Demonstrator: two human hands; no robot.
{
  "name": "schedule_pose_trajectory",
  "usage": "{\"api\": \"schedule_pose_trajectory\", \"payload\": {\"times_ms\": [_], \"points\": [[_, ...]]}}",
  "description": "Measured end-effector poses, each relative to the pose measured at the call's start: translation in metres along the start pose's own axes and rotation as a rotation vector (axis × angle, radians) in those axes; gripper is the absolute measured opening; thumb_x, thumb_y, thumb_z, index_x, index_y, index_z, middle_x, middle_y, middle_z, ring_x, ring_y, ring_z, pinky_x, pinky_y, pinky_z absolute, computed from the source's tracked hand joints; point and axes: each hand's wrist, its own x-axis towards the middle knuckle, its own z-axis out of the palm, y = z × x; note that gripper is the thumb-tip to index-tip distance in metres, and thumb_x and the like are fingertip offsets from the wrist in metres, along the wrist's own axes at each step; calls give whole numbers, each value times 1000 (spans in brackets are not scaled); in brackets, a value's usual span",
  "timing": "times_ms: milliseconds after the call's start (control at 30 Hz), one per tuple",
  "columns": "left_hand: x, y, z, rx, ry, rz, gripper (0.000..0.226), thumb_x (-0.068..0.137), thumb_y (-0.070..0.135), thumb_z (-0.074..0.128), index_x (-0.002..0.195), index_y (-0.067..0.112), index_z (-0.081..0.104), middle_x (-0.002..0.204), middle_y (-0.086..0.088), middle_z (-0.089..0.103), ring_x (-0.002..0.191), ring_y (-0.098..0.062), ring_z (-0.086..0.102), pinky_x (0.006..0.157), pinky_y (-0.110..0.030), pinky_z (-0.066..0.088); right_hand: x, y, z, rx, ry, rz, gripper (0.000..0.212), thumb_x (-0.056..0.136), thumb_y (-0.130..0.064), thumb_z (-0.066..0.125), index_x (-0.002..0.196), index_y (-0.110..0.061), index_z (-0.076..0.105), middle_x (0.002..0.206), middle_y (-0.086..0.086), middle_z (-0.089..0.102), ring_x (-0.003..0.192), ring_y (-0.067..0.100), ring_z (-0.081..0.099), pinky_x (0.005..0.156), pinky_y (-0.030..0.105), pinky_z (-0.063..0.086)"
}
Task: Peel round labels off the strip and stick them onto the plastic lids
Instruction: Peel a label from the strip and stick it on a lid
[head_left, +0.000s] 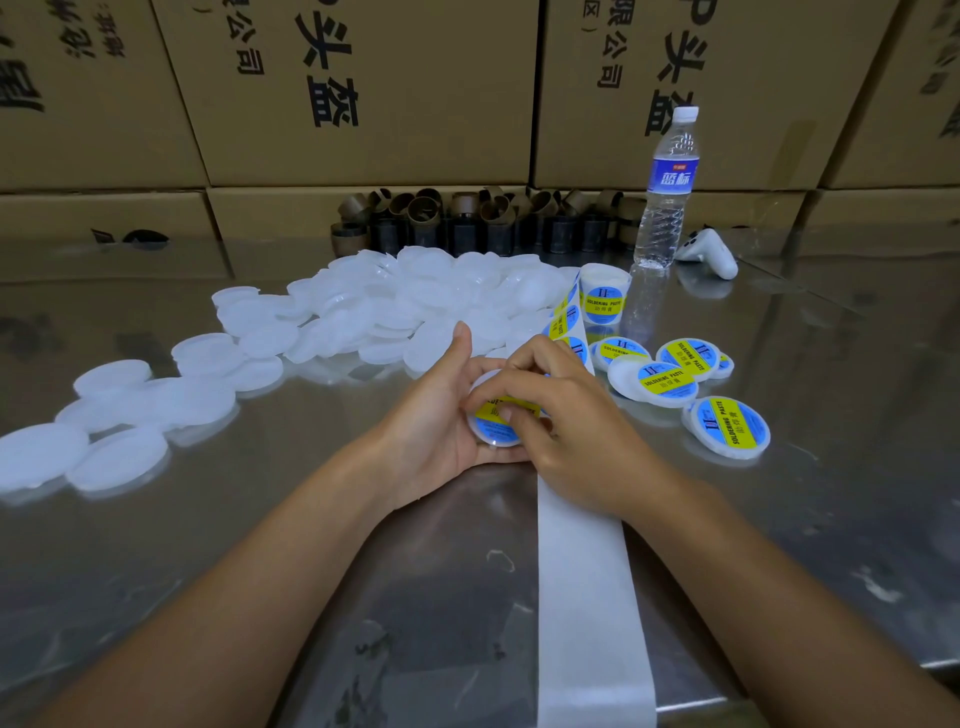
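Setting: a shiny metal table (208, 519) seen from the wearer's head, with printed cardboard boxes (363, 88) stacked along the far edge.
Left hand (441, 415): palm turned up at the table's centre, fingers curled under a white plastic lid (488, 439), gripping it, with the thumb raised.
Right hand (566, 431): arched over the same lid, with bent fingers closed on its top and the thumb pressing on the label (498, 415).
Label: round, blue with a yellow band, lying on the held lid and partly covered by the right fingers.
Strip (582, 571): white backing paper running from the near table edge under the right wrist. Further back it carries blue and yellow labels and rises to a roll (602, 296).
Blank lids (415, 301): a loose white pile behind the hands, trailing off to the left.
Labelled lids (727, 426): a few lying to the right of the hands, label side up.
Water bottle (667, 192): clear, upright, just right of the roll.
White controller (709, 252): lying on the table right of the bottle.
Cardboard tubes (467, 218): brown empty cores heaped against the boxes.
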Motion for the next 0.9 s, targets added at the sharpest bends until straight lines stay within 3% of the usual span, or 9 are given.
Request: {"api": "schedule_pose_trajectory", "payload": {"times_ms": [233, 400, 533, 633, 700, 800, 900], "points": [[0, 0, 0, -5, 19, 4, 80, 97, 59, 14, 136, -5, 41, 134, -25, 53, 106, -30, 63, 91, -46, 52, 0, 0, 0, 4, -12, 12, 32, 86, 2, 55, 99, -23, 71, 90, -8, 40, 91, 12, 41, 80, 20, 36], [-2, 0, -1, -29, -54, 7, 76, 96, 58, 16, 120, -2, 55, 111, -15, 65, 92, -21, 69, 87, -40, 55, 0, 1, 0, 6, -14, 19, 31, 86, -1, 57, 100, -25, 71, 89, -9, 39, 90, 10, 40, 74, 14, 32], [-3, 1, -3, -32, -133, 11, 75, 96, 54, 23, 134, -5, 46, 130, -22, 55, 109, -28, 61, 100, -43, 47, 0, 3, 0, 11, -4, 26, 30, 88, -4, 57, 101, -27, 70, 89, -12, 38, 90, 8, 40, 69, 12, 30], [-5, 1, -4, -87, -188, 30, 54, 91, 33, 46, 126, -8, 50, 123, -23, 57, 103, -28, 63, 94, -40, 50, 1, 5, 1, 16, 28, 30, 30, 87, -3, 57, 99, -27, 71, 89, -12, 40, 90, 6, 39, 70, 11, 29], [-6, 1, -6, -113, -240, 58, 41, 80, 15, 46, 114, -5, 56, 110, -17, 59, 93, -23, 65, 86, -37, 55, 2, 5, 1, 17, 65, 31, 30, 85, -2, 57, 99, -24, 71, 89, -9, 42, 89, 5, 37, 70, 9, 30], [-8, 2, -7, -57, -286, 83, 53, 61, -1, 41, 112, -3, 57, 107, -15, 57, 93, -20, 63, 84, -35, 55, 1, 5, 2, 26, 91, 34, 30, 84, -1, 56, 100, -22, 71, 90, -5, 45, 89, 7, 38, 72, 6, 30], [-7, -1, -6, 36, -245, 95, 60, 61, -11, 36, 119, -4, 52, 104, -17, 60, 95, -22, 65, 82, -33, 55, 1, 4, 1, 14, 83, 40, 27, 84, -6, 53, 97, -22, 70, 89, -3, 45, 90, 8, 39, 76, 8, 30]]}}
